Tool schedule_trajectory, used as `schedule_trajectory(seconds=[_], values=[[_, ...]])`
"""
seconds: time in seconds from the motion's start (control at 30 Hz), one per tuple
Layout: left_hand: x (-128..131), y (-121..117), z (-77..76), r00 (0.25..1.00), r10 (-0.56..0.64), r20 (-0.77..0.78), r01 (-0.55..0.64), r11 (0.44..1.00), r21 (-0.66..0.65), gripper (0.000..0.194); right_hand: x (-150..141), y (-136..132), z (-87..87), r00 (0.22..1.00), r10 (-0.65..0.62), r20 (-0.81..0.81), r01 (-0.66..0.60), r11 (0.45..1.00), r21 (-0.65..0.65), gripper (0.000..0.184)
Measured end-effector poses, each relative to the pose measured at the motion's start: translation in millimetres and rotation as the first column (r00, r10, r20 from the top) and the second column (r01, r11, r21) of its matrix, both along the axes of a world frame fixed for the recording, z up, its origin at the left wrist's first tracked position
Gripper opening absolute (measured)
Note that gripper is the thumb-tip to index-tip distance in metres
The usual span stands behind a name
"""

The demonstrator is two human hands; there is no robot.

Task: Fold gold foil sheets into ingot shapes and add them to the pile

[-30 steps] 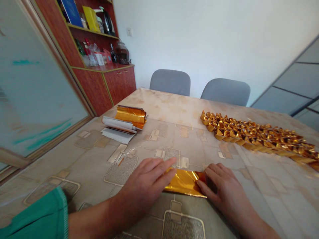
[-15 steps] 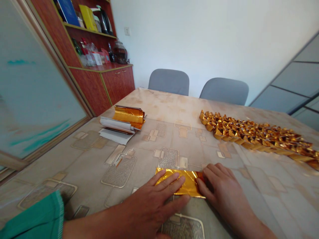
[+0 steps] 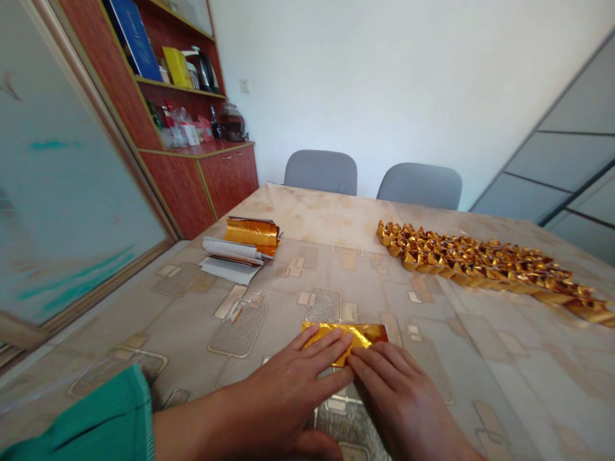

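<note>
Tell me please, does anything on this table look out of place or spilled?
One thing: what seems to be a small orange-and-white scrap lies alone on the table, left of the gold strip and apart from the curled sheets, so it looks stray. I see no spill.

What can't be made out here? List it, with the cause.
All in the head view:
- Foil: partly hidden by the left hand and right hand.
- Right thumb: hidden by its own hand.
- Gold pieces: too small and crowded to count.
- Chairs: seats hidden by the table.
- Bottles: labels too small and blurred.
</note>
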State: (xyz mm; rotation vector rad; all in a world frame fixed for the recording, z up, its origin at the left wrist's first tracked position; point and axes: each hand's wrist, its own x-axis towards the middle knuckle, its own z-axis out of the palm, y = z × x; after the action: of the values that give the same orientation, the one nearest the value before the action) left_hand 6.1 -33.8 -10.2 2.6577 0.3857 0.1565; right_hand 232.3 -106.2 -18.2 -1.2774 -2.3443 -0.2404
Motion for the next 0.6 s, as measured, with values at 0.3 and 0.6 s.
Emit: schedule_trajectory(seconds=[0.3,0.6], values=[[-4.5,10.0,4.9,0.999,-0.027,-0.018,0.029,0.993,0.112,0.078,37.0,-28.5,-8.0,0.980,-0.094,0.173,0.080,0.993,0.088,0.043],[-14.3,28.3,10.3,0.977,-0.058,0.206,-0.024,0.927,0.375,0.024,3.7,-2.4,4.5,0.956,-0.214,0.200,0.217,0.976,0.006,0.016]])
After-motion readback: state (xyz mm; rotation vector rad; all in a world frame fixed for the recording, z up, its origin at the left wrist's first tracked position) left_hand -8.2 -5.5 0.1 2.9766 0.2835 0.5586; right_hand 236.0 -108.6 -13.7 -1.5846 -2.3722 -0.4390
